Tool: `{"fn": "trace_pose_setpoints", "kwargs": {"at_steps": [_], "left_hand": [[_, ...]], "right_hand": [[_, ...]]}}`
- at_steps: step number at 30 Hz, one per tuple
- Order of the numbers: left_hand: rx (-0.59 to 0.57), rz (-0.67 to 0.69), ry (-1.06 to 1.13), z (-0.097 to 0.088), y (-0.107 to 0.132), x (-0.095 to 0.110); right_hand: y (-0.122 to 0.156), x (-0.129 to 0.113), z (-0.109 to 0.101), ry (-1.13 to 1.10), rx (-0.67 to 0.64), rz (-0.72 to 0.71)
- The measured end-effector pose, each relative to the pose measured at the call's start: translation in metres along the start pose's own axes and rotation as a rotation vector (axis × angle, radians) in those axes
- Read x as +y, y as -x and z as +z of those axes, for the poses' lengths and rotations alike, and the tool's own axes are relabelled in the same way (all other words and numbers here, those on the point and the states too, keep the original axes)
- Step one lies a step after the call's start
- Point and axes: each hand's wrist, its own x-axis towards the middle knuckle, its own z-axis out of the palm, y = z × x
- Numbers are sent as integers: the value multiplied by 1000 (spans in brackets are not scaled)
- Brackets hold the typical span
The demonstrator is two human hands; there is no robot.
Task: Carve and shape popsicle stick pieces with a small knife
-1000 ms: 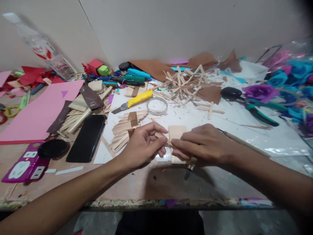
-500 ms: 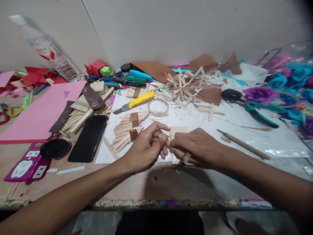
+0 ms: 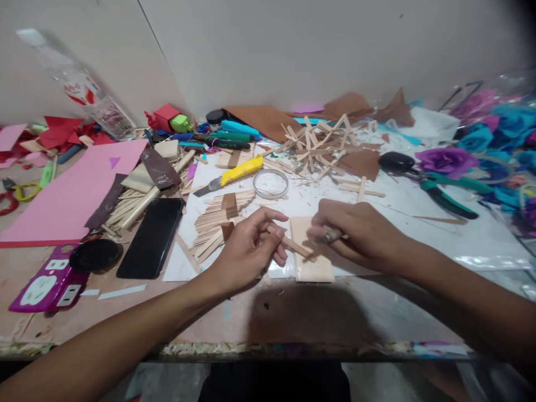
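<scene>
My left hand (image 3: 250, 248) pinches one end of a thin wooden craft stick (image 3: 293, 244), which slants down to the right over a small flat panel of joined sticks (image 3: 312, 266) near the table's front edge. My right hand (image 3: 355, 231) is closed round a small wooden-handled cutting tool (image 3: 329, 237), whose tip meets the far end of that stick. A heap of loose craft sticks (image 3: 218, 220) lies just left of my left hand.
A black phone (image 3: 151, 237), purple power strip (image 3: 46, 282) and pink sheet (image 3: 71, 190) lie at left. A yellow utility knife (image 3: 234, 173), tape ring (image 3: 271, 183), glued stick crosses (image 3: 318, 142), green pliers (image 3: 444, 192) and paper flowers (image 3: 494, 145) fill the back and right.
My right hand has lifted off the stick panel and moved right and back, turning the tool so its tip points at the stick. The panel now lies uncovered. My left hand stayed put.
</scene>
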Motion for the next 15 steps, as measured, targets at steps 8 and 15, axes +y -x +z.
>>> {"fn": "trace_pose_setpoints", "kwargs": {"at_steps": [8, 15], "left_hand": [[-3, 1, -28, -1, 0, -2], [100, -64, -124, -2, -1, 1]], "right_hand": [[-2, 6, -7, 21, -35, 18], [1, 11, -5, 25, 25, 80]]}}
